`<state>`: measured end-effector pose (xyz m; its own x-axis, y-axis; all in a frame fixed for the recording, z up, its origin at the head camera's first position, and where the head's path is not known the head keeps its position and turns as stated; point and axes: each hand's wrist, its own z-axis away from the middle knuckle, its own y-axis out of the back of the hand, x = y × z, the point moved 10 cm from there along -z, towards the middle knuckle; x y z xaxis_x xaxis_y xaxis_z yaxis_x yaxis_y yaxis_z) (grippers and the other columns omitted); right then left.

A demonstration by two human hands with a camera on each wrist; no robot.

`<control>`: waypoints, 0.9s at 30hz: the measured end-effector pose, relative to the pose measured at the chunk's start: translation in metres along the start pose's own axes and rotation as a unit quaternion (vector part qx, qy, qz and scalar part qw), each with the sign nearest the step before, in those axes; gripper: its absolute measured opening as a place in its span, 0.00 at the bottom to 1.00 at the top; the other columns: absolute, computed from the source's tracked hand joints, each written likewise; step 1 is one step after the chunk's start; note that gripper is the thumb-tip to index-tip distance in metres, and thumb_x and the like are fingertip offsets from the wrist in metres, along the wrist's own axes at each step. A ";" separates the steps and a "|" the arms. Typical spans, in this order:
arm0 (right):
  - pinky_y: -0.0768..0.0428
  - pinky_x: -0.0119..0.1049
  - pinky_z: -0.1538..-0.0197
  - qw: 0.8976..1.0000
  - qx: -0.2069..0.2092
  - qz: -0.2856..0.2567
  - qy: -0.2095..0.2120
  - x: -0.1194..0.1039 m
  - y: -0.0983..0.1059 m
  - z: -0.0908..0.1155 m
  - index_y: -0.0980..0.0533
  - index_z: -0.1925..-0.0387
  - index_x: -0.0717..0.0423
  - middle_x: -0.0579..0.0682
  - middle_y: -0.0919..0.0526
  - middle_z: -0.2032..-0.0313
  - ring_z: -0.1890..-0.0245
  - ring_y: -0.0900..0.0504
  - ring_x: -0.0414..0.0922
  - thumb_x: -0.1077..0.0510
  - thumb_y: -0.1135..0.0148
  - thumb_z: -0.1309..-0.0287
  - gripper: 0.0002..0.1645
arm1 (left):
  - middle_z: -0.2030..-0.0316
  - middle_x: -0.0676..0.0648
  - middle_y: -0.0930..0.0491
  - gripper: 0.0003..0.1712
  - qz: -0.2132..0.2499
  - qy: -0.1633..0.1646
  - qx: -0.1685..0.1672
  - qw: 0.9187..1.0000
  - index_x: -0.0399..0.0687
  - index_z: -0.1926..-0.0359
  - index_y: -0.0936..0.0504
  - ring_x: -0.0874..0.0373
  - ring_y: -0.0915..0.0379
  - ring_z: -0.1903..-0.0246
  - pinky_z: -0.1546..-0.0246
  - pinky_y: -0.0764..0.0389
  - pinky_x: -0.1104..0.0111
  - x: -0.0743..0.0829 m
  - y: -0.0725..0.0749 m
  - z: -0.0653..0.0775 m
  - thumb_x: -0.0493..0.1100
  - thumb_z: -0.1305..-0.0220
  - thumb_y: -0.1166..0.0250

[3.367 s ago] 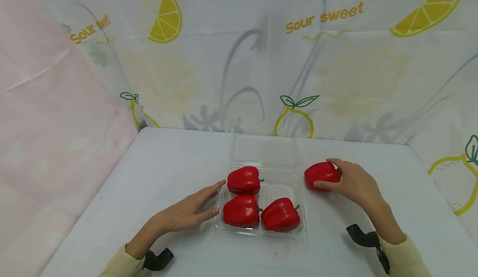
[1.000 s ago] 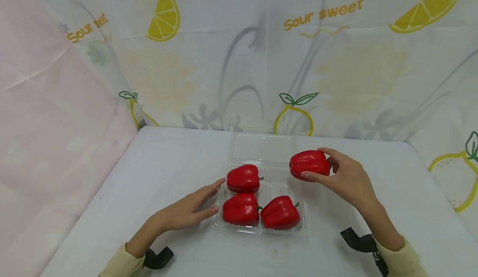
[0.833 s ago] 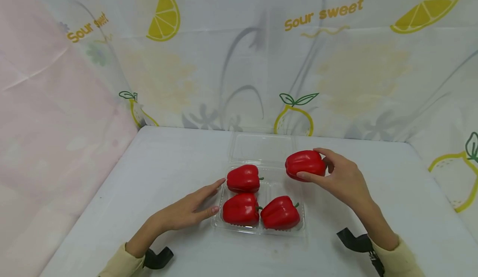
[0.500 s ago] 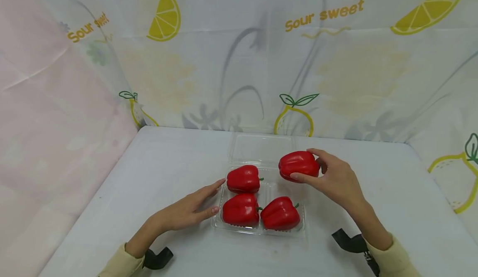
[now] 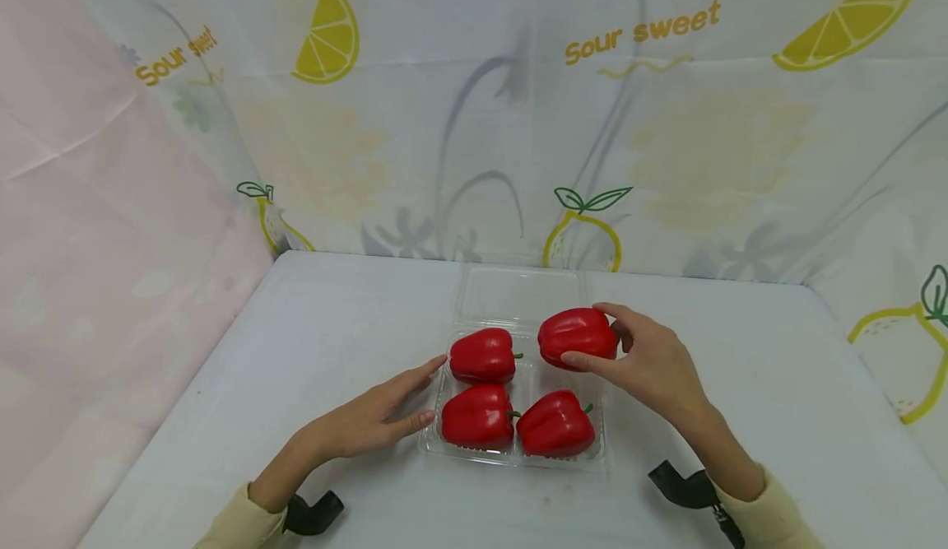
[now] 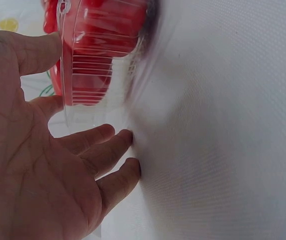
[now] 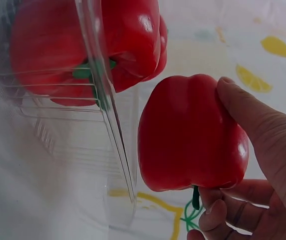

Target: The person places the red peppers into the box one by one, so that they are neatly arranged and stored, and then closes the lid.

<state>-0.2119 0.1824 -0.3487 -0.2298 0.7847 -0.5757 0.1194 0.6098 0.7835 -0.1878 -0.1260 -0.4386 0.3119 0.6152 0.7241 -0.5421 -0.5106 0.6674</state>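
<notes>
My right hand grips a red bell pepper between thumb and fingers, over the back right part of a clear plastic clamshell box. In the right wrist view the held bell pepper is just above the box rim, its green stem pointing down in that picture. Two red peppers sit in the box's left side, one at the back and one at the front; another pepper lies front right. My left hand has its fingers spread, with thumb and fingertips at the box's left rim.
The box's clear lid lies folded back toward the rear of the white table. Behind it hangs a curtain printed with lemons and lettering. Black straps are on both wrists.
The right hand has lifted the bell pepper from the table right of the box, carried it left, and lowered it slightly over the back right part. The left hand has stayed put.
</notes>
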 end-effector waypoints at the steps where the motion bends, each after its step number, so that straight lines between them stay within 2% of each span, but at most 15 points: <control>1: 0.27 0.34 0.75 1.000 -0.001 -0.001 0.001 -0.001 -0.001 0.000 0.25 0.41 0.55 0.45 0.22 0.71 0.71 0.27 0.44 0.36 0.24 0.56 0.45 | 0.27 0.58 0.46 0.43 0.000 0.001 0.000 1.000 0.74 0.23 0.52 0.55 0.42 0.30 0.36 0.34 0.47 0.000 0.000 0.000 0.64 0.33 0.42; 11: 0.25 0.34 0.74 1.000 -0.021 -0.010 -0.003 -0.005 -0.012 0.003 0.25 0.40 0.55 0.45 0.22 0.69 0.69 0.26 0.45 0.37 0.22 0.57 0.45 | 0.27 0.56 0.45 0.43 -0.003 -0.004 0.001 1.000 0.73 0.23 0.52 0.53 0.42 0.30 0.36 0.35 0.45 0.000 0.000 0.000 0.64 0.32 0.43; 27: 0.25 0.33 0.74 0.999 -0.035 0.007 -0.001 -0.005 -0.024 0.005 0.25 0.41 0.55 0.45 0.22 0.69 0.70 0.25 0.45 0.37 0.22 0.59 0.47 | 0.26 0.56 0.46 0.43 -0.002 -0.007 0.001 1.000 0.72 0.23 0.52 0.52 0.42 0.30 0.36 0.35 0.44 0.000 -0.001 0.000 0.64 0.32 0.43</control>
<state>-0.2089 0.1644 -0.3657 -0.2262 0.7930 -0.5657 0.0551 0.5903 0.8053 -0.1871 -0.1257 -0.4387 0.3254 0.6078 0.7243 -0.5389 -0.5103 0.6702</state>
